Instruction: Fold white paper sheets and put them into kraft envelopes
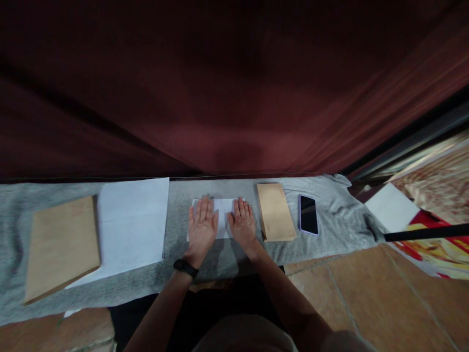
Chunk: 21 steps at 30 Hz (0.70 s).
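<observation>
My left hand (202, 224) and my right hand (242, 221) lie flat, fingers stretched out, side by side on a small folded white paper (223, 215) on a grey cloth (205, 264). The paper shows between and beyond the fingers. A black watch (185, 267) sits on my left wrist. Just right of my right hand lies a narrow brown envelope (275, 211), then a dark phone (308, 214).
To the left lie a large white sheet (132, 225) and a big brown envelope (62, 247). A dark red curtain (234, 88) hangs behind the cloth. Tiled floor (359, 298), a white sheet (392, 208) and a black bar (425, 233) are at right.
</observation>
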{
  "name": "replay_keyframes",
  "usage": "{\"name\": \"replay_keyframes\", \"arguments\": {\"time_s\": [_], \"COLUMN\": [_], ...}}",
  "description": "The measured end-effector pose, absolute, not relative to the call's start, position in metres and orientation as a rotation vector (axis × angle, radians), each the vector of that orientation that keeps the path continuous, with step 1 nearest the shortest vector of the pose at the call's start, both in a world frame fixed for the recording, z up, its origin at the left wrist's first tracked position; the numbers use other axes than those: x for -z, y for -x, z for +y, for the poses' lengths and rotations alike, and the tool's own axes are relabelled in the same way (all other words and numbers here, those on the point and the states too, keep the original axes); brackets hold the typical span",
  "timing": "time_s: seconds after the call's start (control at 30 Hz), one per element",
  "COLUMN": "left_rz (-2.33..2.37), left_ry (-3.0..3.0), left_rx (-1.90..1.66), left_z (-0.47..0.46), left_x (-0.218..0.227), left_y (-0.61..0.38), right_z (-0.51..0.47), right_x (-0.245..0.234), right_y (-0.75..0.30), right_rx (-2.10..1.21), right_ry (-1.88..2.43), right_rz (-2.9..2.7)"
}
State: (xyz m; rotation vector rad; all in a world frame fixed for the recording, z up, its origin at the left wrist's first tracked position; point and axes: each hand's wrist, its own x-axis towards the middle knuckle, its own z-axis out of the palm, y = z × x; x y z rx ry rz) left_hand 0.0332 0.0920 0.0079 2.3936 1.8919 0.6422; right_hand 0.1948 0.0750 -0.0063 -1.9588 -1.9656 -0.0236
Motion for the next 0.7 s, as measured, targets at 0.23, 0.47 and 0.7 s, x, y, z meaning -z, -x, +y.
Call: {"name": "replay_keyframes", "arguments": {"time_s": [0.23, 0.47, 0.7], "left_rz": [1.771, 1.844, 1.838], "left_ry": [-2.409, -2.431, -2.452], "left_rx": [-0.480, -0.490, -0.443], "left_z": [0.096, 0.092, 0.091], "left_x": [0.000, -0.001, -0.001], "left_y": [-0.047, -0.022, -0.021], "right_z": [0.073, 0.077, 0.083], "right_x": [0.004, 0.001, 0.003], "right_y": [-0.195, -0.188, -0.163], "right_rx": [0.043, 0.018, -0.070], "right_ry": [1.973, 1.990, 1.774], "right_rz": [-1.945, -1.900, -2.030]}}
